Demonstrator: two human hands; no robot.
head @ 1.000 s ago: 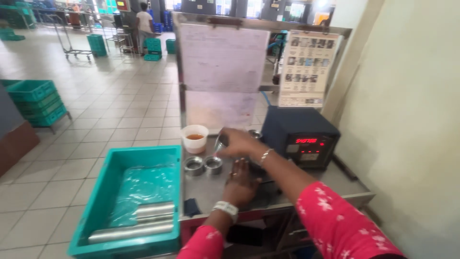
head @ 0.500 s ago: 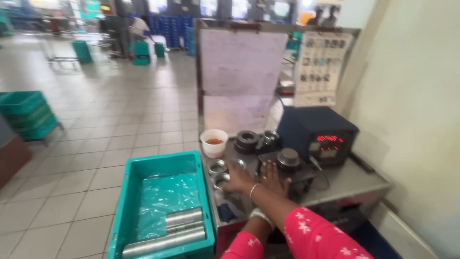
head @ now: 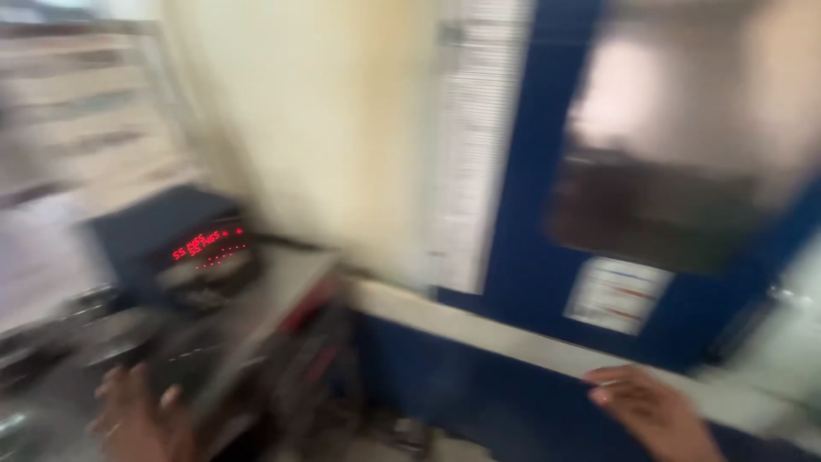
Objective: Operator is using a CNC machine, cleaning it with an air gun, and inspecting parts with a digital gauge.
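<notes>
We see a heavily blurred frame, so fine detail is lost. Our left hand [head: 137,419] sits at the lower left of the frame, fingers spread and open, with nothing visibly in its grasp; it hovers over or rests against the near edge of the grey worktop [head: 282,278], and we cannot tell whether it touches. A thin ring or band shows faintly on one finger.

Our right hand [head: 654,411] is at the lower right of the frame, palm down, fingers loosely extended toward the left. It holds nothing that we can make out. Its fingertips lie at or just over the pale ledge [head: 479,329] that runs diagonally from the middle of the frame toward the lower right; contact is not clear.

Nearest the left hand, at the middle left, stands a dark box-shaped meter [head: 171,235] with a glowing red digital readout on its front. Below it and further left are dark round metal parts [head: 51,334] on the worktop, too smeared to tell apart.

Behind the ledge rises a blue panel [head: 522,214] with a dark window in the upper right of the frame and a white label [head: 616,295] beneath that window. A cream wall [head: 325,120] fills the upper middle, with a white sheet [head: 466,145] hanging along the panel's left edge.
</notes>
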